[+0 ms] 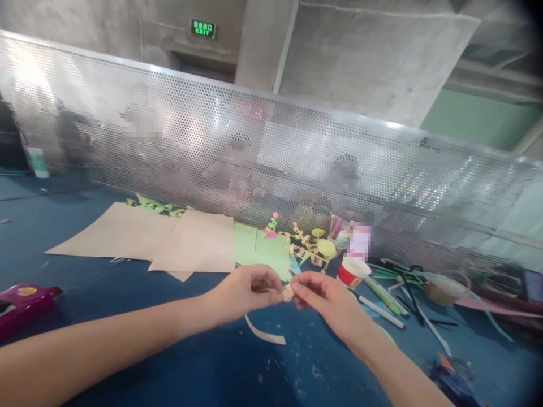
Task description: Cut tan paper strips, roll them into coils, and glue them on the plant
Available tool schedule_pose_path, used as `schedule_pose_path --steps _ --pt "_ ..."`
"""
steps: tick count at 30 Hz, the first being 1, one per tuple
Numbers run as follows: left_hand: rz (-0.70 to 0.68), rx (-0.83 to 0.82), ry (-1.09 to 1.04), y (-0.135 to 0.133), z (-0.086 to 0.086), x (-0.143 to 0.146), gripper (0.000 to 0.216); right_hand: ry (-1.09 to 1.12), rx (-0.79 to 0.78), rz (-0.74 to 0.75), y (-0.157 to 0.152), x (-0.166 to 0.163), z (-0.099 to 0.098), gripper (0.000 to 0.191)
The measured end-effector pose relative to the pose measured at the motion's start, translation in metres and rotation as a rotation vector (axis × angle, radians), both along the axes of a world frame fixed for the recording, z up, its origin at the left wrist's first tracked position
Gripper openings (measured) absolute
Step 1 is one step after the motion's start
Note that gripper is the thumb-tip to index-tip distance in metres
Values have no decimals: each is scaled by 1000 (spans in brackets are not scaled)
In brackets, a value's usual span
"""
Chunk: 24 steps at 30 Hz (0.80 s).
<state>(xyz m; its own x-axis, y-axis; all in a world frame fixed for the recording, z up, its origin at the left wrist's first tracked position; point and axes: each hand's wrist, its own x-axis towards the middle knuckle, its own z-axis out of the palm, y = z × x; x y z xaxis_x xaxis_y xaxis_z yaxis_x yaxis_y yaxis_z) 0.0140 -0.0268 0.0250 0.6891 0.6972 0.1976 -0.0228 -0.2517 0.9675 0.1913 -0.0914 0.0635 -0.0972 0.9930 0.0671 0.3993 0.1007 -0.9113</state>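
Note:
Over the blue table, my left hand point(254, 289) and my right hand point(324, 298) meet with their fingertips nearly together. Between them is a small curled piece of beige paper point(288, 292), pinched from both sides. A loose, curved beige paper strip point(266, 337) lies on the table just below my left hand. Beyond my hands are large tan paper sheets point(197, 242) and a light green sheet point(271, 254). A small pink and green cone-shaped decoration point(271, 225) stands at the back of the green sheet.
Behind the table runs a perforated metal partition point(203, 141). To the right are a red and white paper cup point(353, 273), yellow craft pieces point(326, 249), pens point(382, 311) and tangled thin strips. A magenta object point(29, 305) sits at left; paper scraps dot the table.

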Motion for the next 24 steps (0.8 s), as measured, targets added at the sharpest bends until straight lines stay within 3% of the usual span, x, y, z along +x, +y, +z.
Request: schedule_pose_path --steps 10,19,24 --pt "18 -72 -25 -3 7 -2 18 -10 33 1 2 2 -3 19" --pt "25 107 54 -1 3 -5 17 -157 136 -1 -1 0 -3 17" --pt "31 100 73 -5 9 -6 17 -162 135 -5 -2 -2 -2 17"
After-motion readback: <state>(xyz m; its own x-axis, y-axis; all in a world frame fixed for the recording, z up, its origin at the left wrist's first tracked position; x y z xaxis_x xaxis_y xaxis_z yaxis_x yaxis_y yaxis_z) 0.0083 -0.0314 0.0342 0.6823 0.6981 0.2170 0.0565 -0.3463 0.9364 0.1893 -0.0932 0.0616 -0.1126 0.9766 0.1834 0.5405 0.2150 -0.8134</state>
